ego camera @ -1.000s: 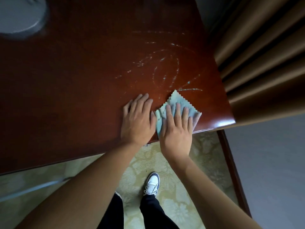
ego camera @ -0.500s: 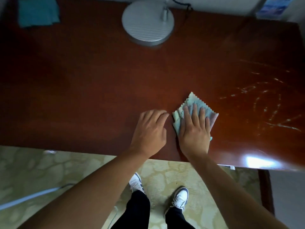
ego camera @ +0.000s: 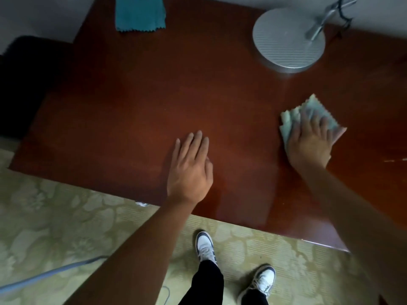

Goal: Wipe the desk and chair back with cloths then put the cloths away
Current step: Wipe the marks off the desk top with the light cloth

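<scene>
The person's left hand point(ego camera: 189, 170) lies flat, palm down, fingers straight and close together, its bare forearm reaching in from the lower left. The right hand point(ego camera: 309, 143) is also flat and palm down, fingers slightly spread and pressing downward, well apart from the left, with its bare arm stretching in from the lower right.

The red-brown desk point(ego camera: 132, 119) carries 2 cloths, teal point(ego camera: 140, 13) and pale point(ego camera: 295, 119), what looks like a lamp base point(ego camera: 286, 40), and both hands flat.
</scene>
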Demonstrator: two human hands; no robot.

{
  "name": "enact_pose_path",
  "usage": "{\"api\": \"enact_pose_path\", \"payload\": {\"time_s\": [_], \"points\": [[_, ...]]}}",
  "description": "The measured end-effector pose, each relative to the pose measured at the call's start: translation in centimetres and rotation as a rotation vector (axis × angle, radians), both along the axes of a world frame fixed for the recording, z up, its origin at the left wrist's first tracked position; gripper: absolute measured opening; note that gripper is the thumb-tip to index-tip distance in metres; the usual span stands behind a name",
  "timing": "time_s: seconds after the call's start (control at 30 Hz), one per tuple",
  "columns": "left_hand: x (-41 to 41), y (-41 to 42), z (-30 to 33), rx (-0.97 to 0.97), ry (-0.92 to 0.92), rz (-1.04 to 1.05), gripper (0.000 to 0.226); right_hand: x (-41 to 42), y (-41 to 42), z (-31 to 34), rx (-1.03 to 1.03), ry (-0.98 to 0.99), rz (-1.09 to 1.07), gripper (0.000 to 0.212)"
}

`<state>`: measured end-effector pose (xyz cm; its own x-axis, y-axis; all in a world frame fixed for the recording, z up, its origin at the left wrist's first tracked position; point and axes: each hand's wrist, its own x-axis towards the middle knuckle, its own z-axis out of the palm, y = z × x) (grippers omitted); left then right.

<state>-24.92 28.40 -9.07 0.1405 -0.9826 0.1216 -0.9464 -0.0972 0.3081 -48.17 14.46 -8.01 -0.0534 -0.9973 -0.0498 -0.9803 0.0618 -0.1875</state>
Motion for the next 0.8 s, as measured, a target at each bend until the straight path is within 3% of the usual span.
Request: {"api": "enact_pose_path", "payload": {"time_s": [0.1, 0.2, 0.27, 0.37, 0.47, 0.53, 0.6, 0.67, 0.8], "points": [[-0.1, -0.1, -0.1, -0.028, 0.031, 0.03, 0.048, 4.2, 1.0, 0.1, -0.04, 0.031, 0.073, 0.05], [0.2, 0.0, 0.2, -0.025, 0.035, 0.024, 0.05, 9.4, 8.3, 0.1, -0.107, 0.073, 0.388, 0.047], [0.4, 0.2, 0.2, -0.028, 0.033, 0.012, 0.053, 11.3, 12.7, -0.2, -0.041, 0.051, 0.518, 0.047], [0.5, 0.2, 0.1, -0.073, 0.044, 0.03, 0.052, 10.3, 10.6, -0.1, -0.007, 0.032, 0.663, 0.048], [0.3, 0.2, -0.2, -0.109, 0.057, 0.051, 0.047, 7.4, 2.3, 0.0, -0.02, 0.168, 0.472, 0.051], [0.2, 0.3, -0.2, -0.102, 0.064, 0.046, 0.046, 5.7, -3.0, 0.1, 0.004, 0.104, 0.262, 0.051], [0.3, 0.3, -0.3, -0.095, 0.06, 0.044, 0.046, 5.9, -4.7, 0.3, 0.006, 0.042, 0.199, 0.051], [0.2, 0.3, -0.3, -0.086, 0.061, 0.042, 0.046, 7.1, -2.8, 0.2, -0.02, 0.064, 0.251, 0.05], [0.1, 0.1, 0.1, -0.078, 0.102, 0.067, 0.047, 8.8, 6.6, -0.1, -0.018, 0.077, 0.631, 0.049]]}}
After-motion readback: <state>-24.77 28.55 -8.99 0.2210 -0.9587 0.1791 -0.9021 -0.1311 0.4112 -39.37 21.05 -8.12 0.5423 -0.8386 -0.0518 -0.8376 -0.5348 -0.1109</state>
